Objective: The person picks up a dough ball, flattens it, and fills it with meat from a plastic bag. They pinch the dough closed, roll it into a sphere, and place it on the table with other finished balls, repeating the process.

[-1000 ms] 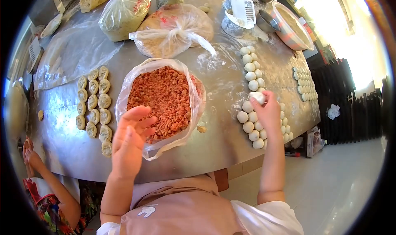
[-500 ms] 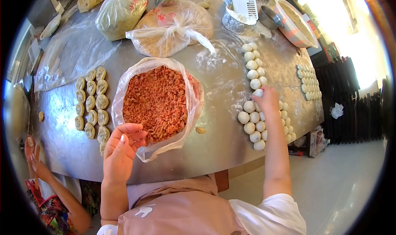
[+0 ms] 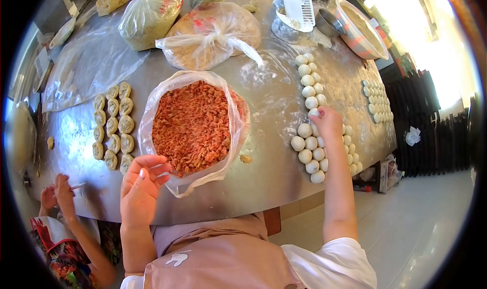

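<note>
My right hand (image 3: 329, 123) reaches into the rows of white dough balls (image 3: 304, 156), its fingers closed on a dough ball (image 3: 314, 112) at the upper part of the cluster. A line of more balls runs away from it up the table. My left hand (image 3: 143, 183) hovers at the near left edge of the bag, palm up, with fingers curled but apart and nothing seen in them. Beside it is an open plastic bag (image 3: 234, 124) of crumbly reddish filling (image 3: 193, 124). Left of the bag stand rows of shaped dough pieces (image 3: 112, 117).
Tied plastic bags (image 3: 210, 33) and a lump of dough (image 3: 115, 0) lie at the back. A white scraper (image 3: 299, 11), metal bowls (image 3: 328, 23) and a large basin (image 3: 361, 28) stand back right. Small pale pieces (image 3: 377, 101) sit far right. Another person's hands (image 3: 60, 195) work at lower left.
My left hand has drawn slightly left and down. My right hand stays on the dough ball, nearly still. The other person's hands have moved right, over the table edge.
</note>
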### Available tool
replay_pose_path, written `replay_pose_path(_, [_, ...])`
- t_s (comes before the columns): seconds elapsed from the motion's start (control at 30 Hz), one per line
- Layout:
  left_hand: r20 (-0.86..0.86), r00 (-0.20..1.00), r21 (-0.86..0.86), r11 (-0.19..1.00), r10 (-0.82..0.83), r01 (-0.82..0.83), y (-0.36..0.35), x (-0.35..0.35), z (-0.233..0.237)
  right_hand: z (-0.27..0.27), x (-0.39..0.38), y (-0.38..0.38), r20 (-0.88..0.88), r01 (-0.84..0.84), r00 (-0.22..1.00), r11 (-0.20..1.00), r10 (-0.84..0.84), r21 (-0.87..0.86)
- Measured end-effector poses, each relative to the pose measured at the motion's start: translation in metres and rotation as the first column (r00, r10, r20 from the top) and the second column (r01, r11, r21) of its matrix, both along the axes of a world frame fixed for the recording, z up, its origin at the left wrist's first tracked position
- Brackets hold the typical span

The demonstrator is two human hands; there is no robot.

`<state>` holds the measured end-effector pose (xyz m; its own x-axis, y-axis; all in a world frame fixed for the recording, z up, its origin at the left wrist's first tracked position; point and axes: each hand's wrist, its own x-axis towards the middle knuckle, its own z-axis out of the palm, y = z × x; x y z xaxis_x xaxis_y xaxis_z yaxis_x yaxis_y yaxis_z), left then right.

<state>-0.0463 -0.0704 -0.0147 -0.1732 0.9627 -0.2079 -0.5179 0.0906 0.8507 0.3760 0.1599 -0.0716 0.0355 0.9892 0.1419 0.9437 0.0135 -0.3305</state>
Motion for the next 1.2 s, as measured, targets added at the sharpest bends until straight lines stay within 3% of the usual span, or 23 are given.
replay_pose_path(0.03, [0.003,0.999,0.008,0.999,0.04,-0.04,-0.004,-0.006,0.0,0.006,-0.001,-0.004,-0.035,-0.003,0.999,1.0,0.002,-0.02])
replay_pose_path(0.13, [0.01,0.984,0.021,0.984,0.179,-0.179,-0.024,-0.038,-0.012,0.014,0.005,-0.014,-0.037,0.094,0.995,0.98,-0.089,0.176])
replay_pose_path(0.2, [-0.056,0.944,-0.022,0.944,0.326,-0.328,-0.04,-0.062,-0.023,0.029,0.0,-0.024,-0.201,0.194,0.966,0.968,-0.16,0.162])
replay_pose_path(0.23, [-0.21,0.891,-0.056,0.905,0.403,-0.423,-0.048,-0.072,-0.033,0.037,-0.004,-0.028,-0.281,0.245,0.939,0.958,-0.196,0.151])
replay_pose_path(0.3, [-0.503,0.71,-0.069,0.796,0.493,-0.602,-0.062,-0.088,-0.059,0.047,-0.023,-0.038,-0.433,0.166,0.899,0.964,-0.062,0.207])
replay_pose_path(0.33, [-0.686,0.588,-0.052,0.777,0.429,-0.627,-0.067,-0.093,-0.07,0.052,-0.04,-0.043,-0.501,0.129,0.865,0.962,0.01,0.241])
replay_pose_path(0.4, [-0.811,0.473,-0.001,0.807,0.345,-0.591,-0.08,-0.096,-0.092,0.073,-0.089,-0.062,-0.522,-0.03,0.845,0.986,0.113,0.166])
replay_pose_path(0.43, [-0.879,0.378,0.013,0.808,0.291,-0.59,-0.081,-0.089,-0.089,0.079,-0.113,-0.071,-0.471,-0.191,0.837,0.955,0.279,0.225])
replay_pose_path(0.53, [-0.98,0.102,0.079,0.808,0.169,-0.583,-0.081,-0.065,-0.081,0.093,-0.179,-0.089,-0.297,-0.628,0.624,0.69,0.723,0.359])
replay_pose_path(0.63, [-0.988,-0.056,0.15,0.801,0.145,-0.58,-0.084,-0.064,-0.087,0.092,-0.228,-0.098,-0.329,-0.753,0.54,0.619,0.775,0.224])
replay_pose_path(0.7, [-0.996,-0.076,0.091,0.76,0.055,-0.644,-0.086,-0.073,-0.103,0.08,-0.254,-0.096,-0.272,-0.782,0.552,0.603,0.788,0.158])
replay_pose_path(0.77, [-0.997,-0.064,0.013,0.719,-0.043,-0.695,-0.088,-0.084,-0.125,0.063,-0.277,-0.095,-0.167,-0.752,0.639,0.655,0.751,0.069])
replay_pose_path(0.87, [-0.989,-0.075,-0.054,0.772,-0.13,-0.633,-0.077,-0.081,-0.115,0.036,-0.305,-0.094,-0.069,-0.743,0.668,0.669,0.741,-0.009])
replay_pose_path(0.9, [-0.996,-0.081,0.013,0.786,-0.047,-0.618,-0.073,-0.079,-0.113,0.033,-0.311,-0.099,-0.066,-0.751,0.661,0.659,0.748,-0.042])
replay_pose_path(1.0, [-1.0,0.028,-0.019,0.821,-0.004,-0.57,-0.066,-0.081,-0.102,0.041,-0.31,-0.102,-0.126,-0.799,0.596,0.571,0.793,-0.188])
replay_pose_path(1.07, [-0.985,0.171,-0.078,0.821,0.025,-0.565,-0.067,-0.086,-0.102,0.064,-0.299,-0.098,-0.192,-0.785,0.585,0.492,0.788,-0.376])
replay_pose_path(1.1, [-0.971,0.235,-0.102,0.803,0.049,-0.588,-0.07,-0.089,-0.106,0.07,-0.295,-0.095,-0.142,-0.751,0.609,0.511,0.78,-0.417])
replay_pose_path(1.13, [-0.952,0.296,-0.127,0.784,0.075,-0.608,-0.072,-0.091,-0.108,0.07,-0.29,-0.09,-0.073,-0.748,0.621,0.563,0.78,-0.352])
replay_pose_path(1.2, [-0.96,0.23,-0.062,0.675,0.162,-0.735,-0.072,-0.09,-0.103,0.063,-0.282,-0.082,0.061,-0.732,0.653,0.649,0.755,-0.206])
